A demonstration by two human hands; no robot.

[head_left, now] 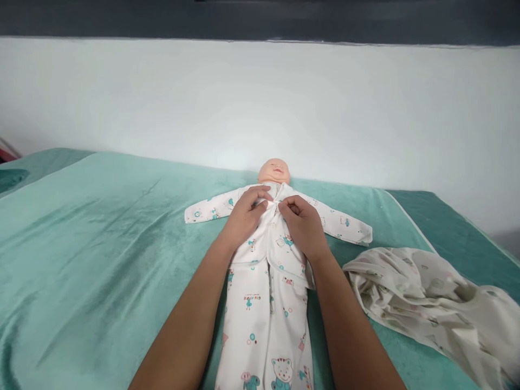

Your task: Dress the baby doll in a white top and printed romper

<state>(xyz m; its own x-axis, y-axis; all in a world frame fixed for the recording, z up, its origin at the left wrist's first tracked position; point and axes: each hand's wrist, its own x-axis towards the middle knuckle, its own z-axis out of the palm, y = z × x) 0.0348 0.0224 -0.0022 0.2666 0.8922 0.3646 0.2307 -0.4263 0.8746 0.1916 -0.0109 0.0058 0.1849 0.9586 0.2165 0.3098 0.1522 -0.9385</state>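
Note:
A baby doll (274,171) lies on its back on a teal blanket (101,244), its head toward the wall and its sleeves spread out. It wears a white onesie (264,303) printed with small cartoon figures. My left hand (246,214) rests on the doll's chest, fingers pinched on the left edge of the onesie's front opening. My right hand (303,225) pinches the right edge just below the doll's neck. The two hands nearly meet at the centre of the chest.
A crumpled cream cloth with a faint print (430,303) lies on the blanket to the right of the doll. A white wall (260,108) runs behind the bed. The blanket's edge falls away at the far right.

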